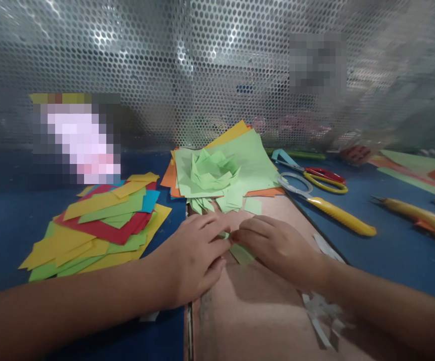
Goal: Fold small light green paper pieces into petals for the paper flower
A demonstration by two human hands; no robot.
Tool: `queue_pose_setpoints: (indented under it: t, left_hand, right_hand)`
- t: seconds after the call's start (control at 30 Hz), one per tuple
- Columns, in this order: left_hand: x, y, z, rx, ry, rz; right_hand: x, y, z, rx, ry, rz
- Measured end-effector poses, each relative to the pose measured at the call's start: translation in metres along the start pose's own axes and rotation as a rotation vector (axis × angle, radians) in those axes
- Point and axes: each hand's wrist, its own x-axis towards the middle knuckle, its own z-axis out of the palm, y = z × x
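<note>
A small piece of light green paper [243,254] lies between my hands over the brown board [255,316]. My left hand [197,255] is closed on the paper's left end, fingers bent together. Opposite it, my right hand [275,240] pinches the same paper, and its fingertips almost meet the left ones. Part of the paper is hidden under my fingers. Just beyond my hands are cut green paper pieces [231,199]. Behind them a green folded-paper ring with pointed tips [215,170] rests on a green sheet [258,160].
On the left is a pile of coloured paper strips [120,228]. To the right lie yellow-handled scissors [341,215], red and yellow scissors [324,179] and a yellow tool [420,213]. White paper scraps [320,313] sit near my right forearm. A perforated metal panel [146,65] stands behind.
</note>
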Motion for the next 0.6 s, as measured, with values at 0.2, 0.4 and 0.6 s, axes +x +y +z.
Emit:
queue_pose_setpoints:
  t: [0.2,0.4,0.6]
  left_hand:
    - [0.0,-0.0002,0.0005,0.028,-0.021,-0.006]
    - [0.0012,0.0019,-0.0028,-0.001,-0.052,0.007]
    - [0.0015,0.0009,-0.0021,-0.015,-0.049,-0.008]
  right_hand:
    - [0.0001,0.0003,0.003,0.05,0.029,0.028]
    - [0.0039,0.0041,0.0071,0.341,0.087,0.363]
    - [0.0086,0.0046,0.0053,0.43,0.056,0.49]
